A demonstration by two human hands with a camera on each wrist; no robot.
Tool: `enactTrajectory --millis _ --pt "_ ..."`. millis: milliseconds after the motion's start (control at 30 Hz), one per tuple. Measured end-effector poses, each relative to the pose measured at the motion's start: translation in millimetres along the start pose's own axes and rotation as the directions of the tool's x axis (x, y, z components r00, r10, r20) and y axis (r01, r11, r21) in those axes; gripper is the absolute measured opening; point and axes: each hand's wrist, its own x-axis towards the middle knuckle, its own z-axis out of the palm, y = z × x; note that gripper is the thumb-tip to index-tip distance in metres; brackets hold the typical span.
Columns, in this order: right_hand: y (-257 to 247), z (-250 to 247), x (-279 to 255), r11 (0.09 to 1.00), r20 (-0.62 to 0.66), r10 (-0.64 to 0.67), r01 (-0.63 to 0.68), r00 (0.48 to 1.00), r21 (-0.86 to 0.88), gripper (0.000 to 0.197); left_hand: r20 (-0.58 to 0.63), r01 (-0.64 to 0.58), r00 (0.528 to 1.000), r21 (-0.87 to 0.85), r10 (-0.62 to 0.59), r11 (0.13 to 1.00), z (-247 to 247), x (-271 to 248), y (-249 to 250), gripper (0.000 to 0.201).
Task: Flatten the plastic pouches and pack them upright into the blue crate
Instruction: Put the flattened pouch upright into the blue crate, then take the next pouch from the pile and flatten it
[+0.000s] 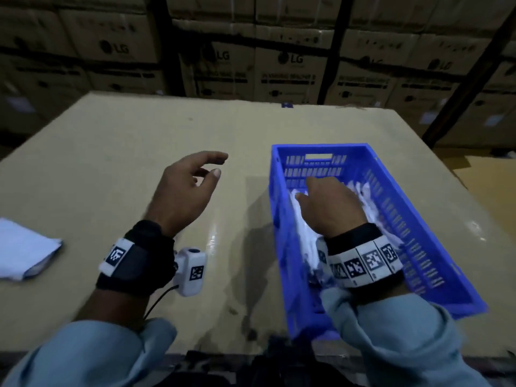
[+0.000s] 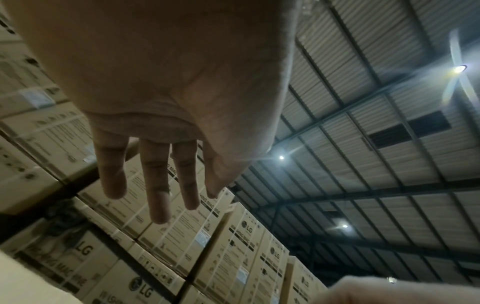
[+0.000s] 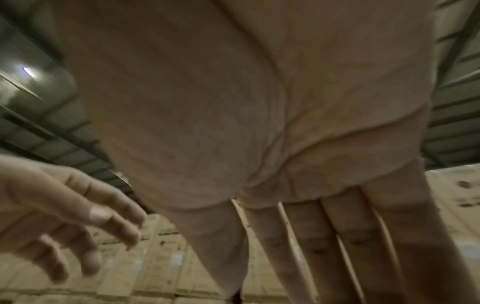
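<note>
The blue crate [image 1: 435, 247] stands on the right of the cardboard-covered table. Several white plastic pouches [image 1: 304, 236] stand on edge inside it, along its left half. My right hand [image 1: 326, 199] is down in the crate, palm down on top of the pouches. Its fingers [image 3: 337, 236] are straight in the right wrist view and hold nothing. My left hand [image 1: 215, 167] hovers above the table to the left of the crate. Its fingers [image 2: 155, 185] are loosely spread and empty. A flat white pouch stack [image 1: 25, 247] lies at the table's left edge.
The table top [image 1: 139, 141] is a large brown cardboard sheet. Stacked LG cartons [image 1: 290, 65] on dark racks fill the background. Another cardboard surface [image 1: 485, 177] sits to the far right. The table's near edge runs just in front of my sleeves.
</note>
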Motion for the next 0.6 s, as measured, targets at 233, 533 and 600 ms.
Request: enactTrajectory --millis 233,533,600 --pt "-185.3 37.7 -38.6 0.948 -0.038 -0.227 0.229 0.973 0.223 0.034 -0.136 0.092 0.988 0.091 -0.079 0.992 -147.9 -73.9 -87.6 0.028" --pt "-348.3 114.8 -70.5 0.871 0.126 -0.446 0.397 0.886 0.290 0.032 -0.304 0.334 0.911 0.155 -0.277 0.930 -277.2 -153.2 -188.0 0.032" --pt "-375.0 128.0 -70.4 0.854 0.154 -0.493 0.442 0.856 0.276 0.032 -0.348 0.385 0.883 0.154 -0.315 0.910 -291.7 -161.8 -206.7 0.033"
